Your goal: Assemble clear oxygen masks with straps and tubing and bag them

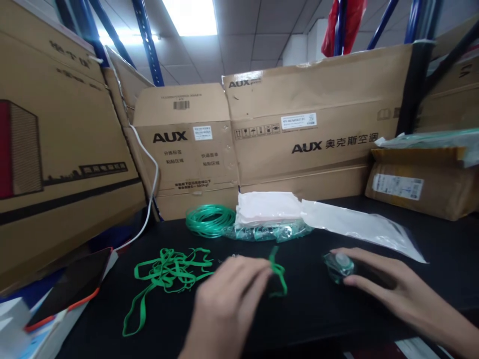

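My left hand (234,294) is slightly blurred, its fingers pinched together at a short green elastic strap (279,279) just above the black tabletop. To its left lies a tangled heap of green elastic straps (170,269), one loop trailing toward the front. On the right, my right hand (385,281) grips a small clear green plastic piece (339,267) with a round whitish part, between thumb and fingers. Whether a wrapper covers this piece I cannot tell.
A coil of green tubing (210,220) lies behind the straps. Beside it are a stack of white packets (267,207), clear green plastic parts (269,232) and a flat white bag (355,222). Cardboard boxes (299,114) wall the back; an orange-edged tablet (71,284) sits left.
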